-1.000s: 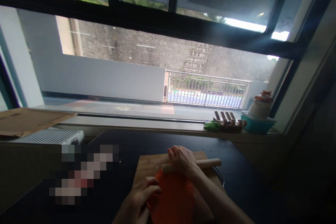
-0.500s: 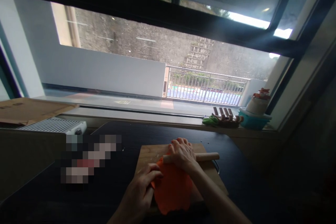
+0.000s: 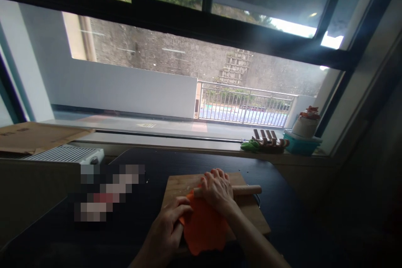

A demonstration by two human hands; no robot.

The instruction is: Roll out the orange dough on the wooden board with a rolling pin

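A flat sheet of orange dough (image 3: 205, 228) lies on a wooden cutting board (image 3: 249, 211), its ragged near edge reaching toward me. My right hand (image 3: 217, 188) presses down on a wooden rolling pin (image 3: 248, 190) at the dough's far side, fingers curved over it. The pin's right end sticks out past the hand, and a short piece of its left end shows. My left hand (image 3: 168, 226) pinches the dough's left edge between thumb and fingers; the thumb tip is partly hidden.
The board rests on a dark table (image 3: 132, 234). A blurred-out patch (image 3: 108, 192) covers something at the table's left. On the windowsill stand a teal box (image 3: 301, 142), a brown rack (image 3: 270, 140) and a green item (image 3: 249, 145). Cardboard (image 3: 40, 136) lies at far left.
The view has shifted slightly. Both hands keep their places on the dough and the rolling pin, with hardly any visible movement over the board.
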